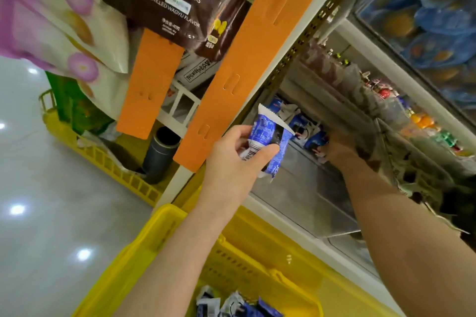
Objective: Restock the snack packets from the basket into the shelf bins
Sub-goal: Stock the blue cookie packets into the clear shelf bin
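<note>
My left hand (233, 154) grips blue and white snack packets (268, 139) in front of the shelf's orange strip (231, 80). My right hand (340, 147) reaches deep into a clear shelf bin (304, 193), its fingers among the blue packets stacked at the back (306, 128); the fingertips are hidden, so whether they hold a packet is unclear. Below my arms sits the yellow basket (159, 234), with more blue and white packets (231, 304) at its bottom.
A brown potato-stick bag (175, 0) and a pink flowered bag (51, 20) hang overhead at the left. A second yellow crate (108, 159) with a grey tube (161, 154) stands on the glossy floor. Bins of other snacks run along the right.
</note>
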Tool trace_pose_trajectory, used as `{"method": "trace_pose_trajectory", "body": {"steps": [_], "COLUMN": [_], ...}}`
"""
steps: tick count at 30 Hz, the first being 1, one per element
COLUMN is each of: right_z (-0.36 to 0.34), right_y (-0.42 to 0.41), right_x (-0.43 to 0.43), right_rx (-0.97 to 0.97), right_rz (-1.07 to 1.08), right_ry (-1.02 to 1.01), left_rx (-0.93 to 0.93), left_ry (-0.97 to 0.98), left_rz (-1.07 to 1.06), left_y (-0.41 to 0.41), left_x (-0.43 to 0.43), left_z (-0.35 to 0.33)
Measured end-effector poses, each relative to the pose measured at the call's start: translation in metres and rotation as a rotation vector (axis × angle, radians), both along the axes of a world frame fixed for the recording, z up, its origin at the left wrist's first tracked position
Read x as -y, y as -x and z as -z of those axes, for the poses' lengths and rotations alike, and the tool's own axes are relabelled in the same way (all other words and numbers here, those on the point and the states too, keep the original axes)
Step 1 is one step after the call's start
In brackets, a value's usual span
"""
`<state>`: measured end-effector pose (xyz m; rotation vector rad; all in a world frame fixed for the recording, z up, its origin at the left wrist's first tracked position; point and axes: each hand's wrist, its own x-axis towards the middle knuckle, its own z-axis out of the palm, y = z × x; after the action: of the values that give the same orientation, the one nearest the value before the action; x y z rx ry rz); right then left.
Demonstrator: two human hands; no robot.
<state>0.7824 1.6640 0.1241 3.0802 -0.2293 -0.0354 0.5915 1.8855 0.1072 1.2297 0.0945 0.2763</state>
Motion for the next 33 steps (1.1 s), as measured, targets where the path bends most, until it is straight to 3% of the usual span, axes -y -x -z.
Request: {"method": "trace_pose_trajectory", "body": {"steps": [3, 11, 13, 16, 19, 22, 24, 26, 29, 31, 33], "right_z": [-0.001, -0.002, -0.007, -0.022, -0.038, -0.048, -0.052, -0.054, -0.055, -0.048, -0.039], "right_y": [-0.005, 0.005, 0.019, 0.06, 0.114, 0.158, 0.175, 0.191, 0.214, 0.229, 0.24], "right_x": [0.001, -0.011, -0.028, -0.053, -0.062, -0.055, -0.047, -0.037, -0.023, -0.014, -0.007], "right_rx": [0.087, 0.137, 0.144, 0.159, 0.016, -0.105, -0.045, 0.115, 0.375, 0.434, 0.47], "right_rz": [-0.026, -0.164, -0.226, -0.239, -0.277, -0.326, -0.389, -0.457, -0.698, -0.929, -1.082], "right_ry": [0.203, 0.196, 0.039, -0.513, -0.995, -1.118, -1.148, -1.118, -0.822, -0.549, -0.285], "left_rx": [-0.002, -0.012, -0.037, -0.088, -0.083, -0.074, -0.076, -0.102, -0.266, -0.363, -0.346], "left_ry": [0.002, -0.056, -0.062, 0.023, -0.04, -0.111, -0.134, -0.22, -0.389, -0.18, 0.009], "left_rz": [0.005, 0.004, 0.018, 0.098, 0.177, 0.283, 0.316, 0.228, 0.147, 0.312, 0.391], "left_y": [-0.001, -0.003, -0.001, 0.003, 0.01, 0.02, 0.025, 0.027, 0.034, 0.04, 0.045], "left_x": [-0.002, 0.013, 0.015, 0.017, 0.018, 0.02, 0.023, 0.027, 0.035, 0.044, 0.051], "left_z": [0.001, -0.004, -0.006, -0.013, -0.015, -0.014, -0.015, -0.014, -0.015, -0.019, -0.019]}}
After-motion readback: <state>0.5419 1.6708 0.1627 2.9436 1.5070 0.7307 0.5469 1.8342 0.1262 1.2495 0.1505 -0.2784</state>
